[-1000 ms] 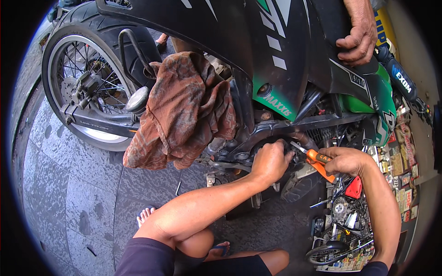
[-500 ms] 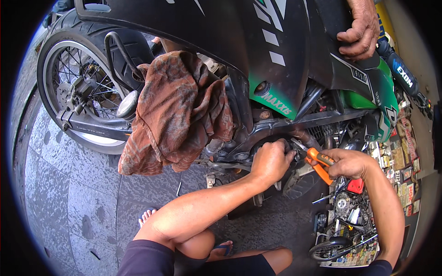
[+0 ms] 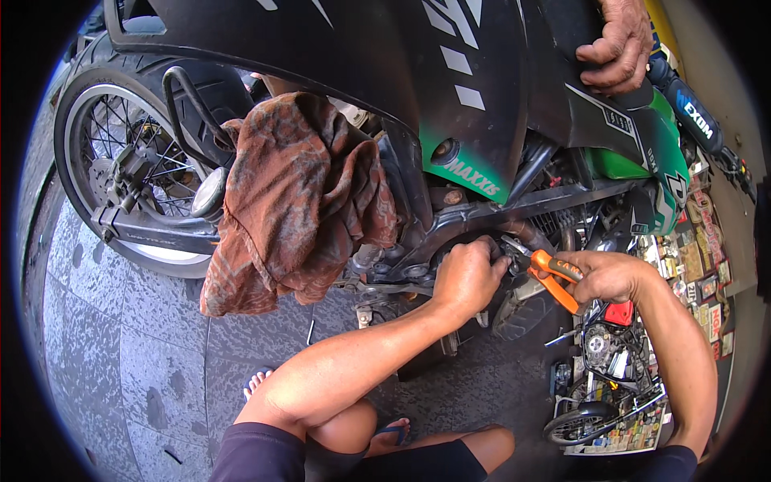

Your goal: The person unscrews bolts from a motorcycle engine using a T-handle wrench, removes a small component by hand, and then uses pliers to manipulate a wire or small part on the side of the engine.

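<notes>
My left hand (image 3: 467,279) is closed, its fingers pinched together against the dark engine side of a motorcycle (image 3: 498,88). What those fingertips hold is hidden. Orange-handled pliers (image 3: 557,283) are in my right hand (image 3: 608,278), which wraps round the grips. Their metal jaws point left, close to my left fingertips, beneath the frame rail. Left of my hands, a crumpled brown patterned cloth (image 3: 301,201) hangs over the motorcycle's side. The bodywork above is black with green patches.
Another person's hand (image 3: 620,52) rests at the top right of the motorcycle. The spoked rear wheel (image 3: 104,153) stands far left. A thin metal tool (image 3: 311,331) lies on the tiled floor. Engine parts and a small wheel (image 3: 580,424) appear at lower right, beside a sticker-covered surface.
The pliers and my right hand have shifted slightly, with the jaws staying near my left fingertips. The motorcycle and cloth sit a little further left in view.
</notes>
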A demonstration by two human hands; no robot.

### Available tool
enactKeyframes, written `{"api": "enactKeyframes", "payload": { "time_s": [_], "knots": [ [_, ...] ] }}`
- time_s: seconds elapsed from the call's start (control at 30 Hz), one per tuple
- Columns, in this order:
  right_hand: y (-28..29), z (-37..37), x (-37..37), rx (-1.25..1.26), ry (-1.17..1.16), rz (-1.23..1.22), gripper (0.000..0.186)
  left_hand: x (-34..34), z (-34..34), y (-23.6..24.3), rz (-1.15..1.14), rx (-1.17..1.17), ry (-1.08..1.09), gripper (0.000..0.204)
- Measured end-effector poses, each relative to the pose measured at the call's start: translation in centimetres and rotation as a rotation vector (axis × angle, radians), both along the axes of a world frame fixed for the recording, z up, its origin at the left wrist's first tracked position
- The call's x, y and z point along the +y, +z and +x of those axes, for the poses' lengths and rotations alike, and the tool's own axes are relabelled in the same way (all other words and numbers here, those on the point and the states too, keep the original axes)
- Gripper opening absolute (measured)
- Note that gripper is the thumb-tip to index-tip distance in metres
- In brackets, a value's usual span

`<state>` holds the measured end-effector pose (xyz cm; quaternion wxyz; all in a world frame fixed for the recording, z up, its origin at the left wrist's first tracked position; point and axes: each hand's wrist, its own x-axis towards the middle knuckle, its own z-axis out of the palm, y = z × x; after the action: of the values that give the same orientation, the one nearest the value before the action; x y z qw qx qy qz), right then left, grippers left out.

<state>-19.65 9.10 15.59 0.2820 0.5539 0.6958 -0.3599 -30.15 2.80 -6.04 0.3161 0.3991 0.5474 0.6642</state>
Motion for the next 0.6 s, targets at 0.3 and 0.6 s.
{"api": "enactKeyframes", "payload": {
  "time_s": [0.3, 0.6],
  "knots": [
    [-0.5, 0.4, -0.1, 0.067, -0.197, -0.103, 0.075, -0.1, 0.0, 0.1, 0.002, -0.005, 0.001, 0.021],
    [1.4, -4.0, -0.7, -0.395, 0.441, 0.193, 0.058, 0.3, 0.4, 0.1, -0.011, 0.015, 0.042, 0.023]
  ]
}}
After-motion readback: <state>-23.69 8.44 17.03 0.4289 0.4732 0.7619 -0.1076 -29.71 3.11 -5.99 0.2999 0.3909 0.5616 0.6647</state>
